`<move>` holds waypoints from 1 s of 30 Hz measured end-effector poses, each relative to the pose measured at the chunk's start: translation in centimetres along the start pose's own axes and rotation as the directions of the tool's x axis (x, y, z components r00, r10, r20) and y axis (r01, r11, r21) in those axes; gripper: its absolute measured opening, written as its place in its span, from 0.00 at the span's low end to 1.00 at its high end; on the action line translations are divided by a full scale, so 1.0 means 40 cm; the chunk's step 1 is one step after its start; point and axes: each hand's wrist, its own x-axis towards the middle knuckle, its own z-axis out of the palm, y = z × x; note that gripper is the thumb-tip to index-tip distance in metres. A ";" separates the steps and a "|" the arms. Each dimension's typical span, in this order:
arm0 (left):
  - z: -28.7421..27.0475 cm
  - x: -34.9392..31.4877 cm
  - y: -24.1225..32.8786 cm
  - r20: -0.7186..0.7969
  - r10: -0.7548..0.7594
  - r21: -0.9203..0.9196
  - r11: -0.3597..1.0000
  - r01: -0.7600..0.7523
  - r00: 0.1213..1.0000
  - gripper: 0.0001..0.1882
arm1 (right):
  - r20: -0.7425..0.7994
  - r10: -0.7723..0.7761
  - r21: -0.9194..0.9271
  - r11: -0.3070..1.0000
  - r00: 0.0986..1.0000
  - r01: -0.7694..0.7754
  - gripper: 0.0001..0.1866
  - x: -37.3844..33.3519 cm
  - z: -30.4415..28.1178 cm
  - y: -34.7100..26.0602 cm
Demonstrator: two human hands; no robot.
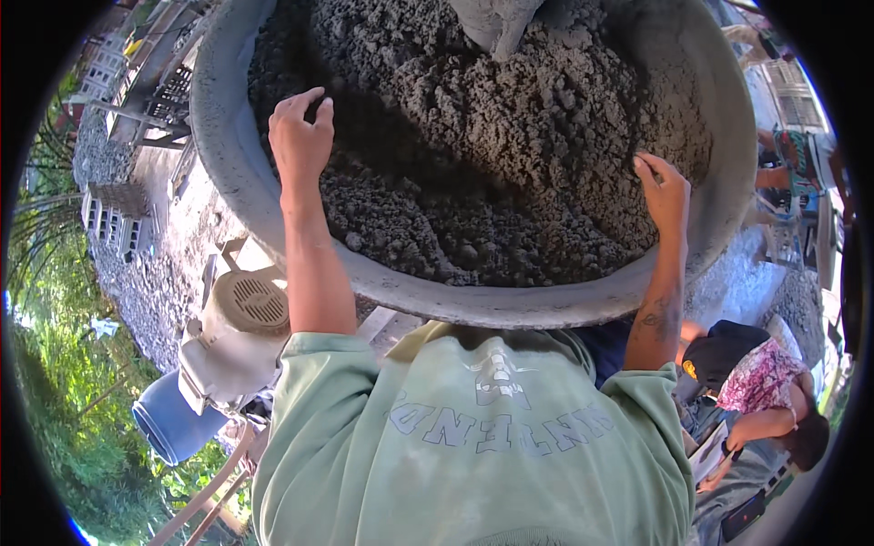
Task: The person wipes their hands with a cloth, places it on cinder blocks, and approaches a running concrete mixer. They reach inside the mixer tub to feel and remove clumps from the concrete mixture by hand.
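A wide grey mixing drum [428, 298] fills the upper middle, its round rim coated with dried cement. Inside lies a heap of dark, crumbly, damp mortar mix [510, 155]. A cement-caked mixing paddle [496, 23] reaches down into it at the top edge. My left hand [302, 136] hovers over the drum's left side, fingers loosely bent and thumb apart, holding nothing. Above the right part of the mix is my right hand [666, 189], its fingers loosely bent with nothing visible in them. Both forearms cross over the near rim.
Left of me stands a beige motor housing [246, 300] beside a blue plastic barrel [177, 417]. Hollow blocks [114, 218] and gravel [146, 291] lie farther left. A person in a dark cap [724, 355] and another in pink patterned clothing [763, 387] are close at my right.
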 end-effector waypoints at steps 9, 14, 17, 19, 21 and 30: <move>0.001 -0.003 0.005 0.022 0.036 0.017 0.999 -0.037 0.999 0.11 | -0.041 -0.066 0.067 0.995 0.997 0.068 0.14 0.007 0.026 0.023; -0.009 -0.005 0.023 0.027 0.038 0.010 0.999 -0.038 0.999 0.11 | -0.049 -0.072 0.039 0.997 0.996 0.074 0.15 0.012 0.020 0.015; -0.007 -0.009 0.027 0.032 0.067 -0.012 0.998 -0.067 0.997 0.11 | 0.001 -0.025 0.078 0.997 1.000 0.025 0.17 0.005 -0.001 -0.005; -0.013 -0.012 0.031 0.026 0.061 -0.022 0.998 -0.061 0.998 0.11 | -0.035 -0.045 0.077 0.996 0.998 0.047 0.18 0.002 0.003 0.004; -0.012 -0.012 0.040 0.003 0.064 -0.035 0.997 -0.064 0.998 0.11 | -0.075 -0.053 0.066 0.996 0.996 0.058 0.18 0.004 0.017 0.031; -0.006 -0.019 0.041 -0.012 0.098 -0.034 0.995 -0.098 0.995 0.09 | -0.250 0.041 0.077 0.997 0.967 -0.023 0.21 -0.007 0.001 0.002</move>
